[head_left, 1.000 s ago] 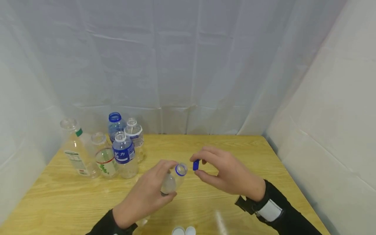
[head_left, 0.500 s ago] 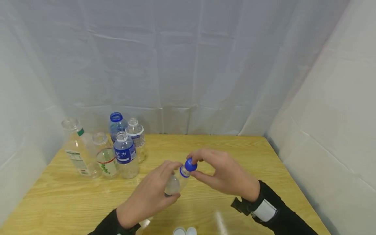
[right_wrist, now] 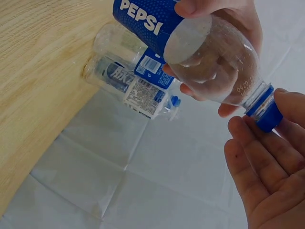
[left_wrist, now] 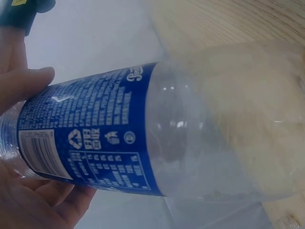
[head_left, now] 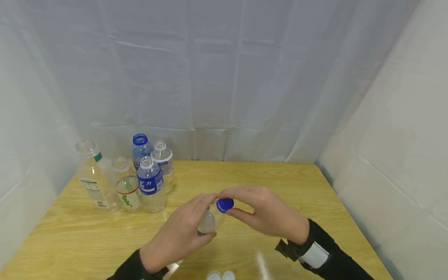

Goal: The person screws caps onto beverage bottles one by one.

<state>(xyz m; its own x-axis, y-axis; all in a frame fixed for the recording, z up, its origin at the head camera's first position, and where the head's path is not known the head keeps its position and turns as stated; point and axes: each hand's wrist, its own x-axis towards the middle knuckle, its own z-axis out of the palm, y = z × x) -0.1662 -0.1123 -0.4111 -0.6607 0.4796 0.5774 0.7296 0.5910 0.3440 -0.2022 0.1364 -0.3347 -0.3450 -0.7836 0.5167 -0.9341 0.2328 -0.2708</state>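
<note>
My left hand grips a clear plastic Pepsi bottle around its upper part. The blue label fills much of the left wrist view, and the bottle leans with its neck to the right in the head view. A blue bottle cap sits over the bottle's mouth. With thumb and fingers, my right hand pinches this cap. In the right wrist view the cap lies right against the blue ring on the neck, fingers below it and thumb at its side.
Several uncapped plastic bottles stand at the back left: a large clear one, one with a green-and-white label, one with a blue label, a blue-tinted one and another clear one. White caps lie at the near edge.
My right hand has moved left with the blue cap, turned it over the bottle's mouth and brought it down onto the neck. The left hand and bottle have shifted slightly right.
</note>
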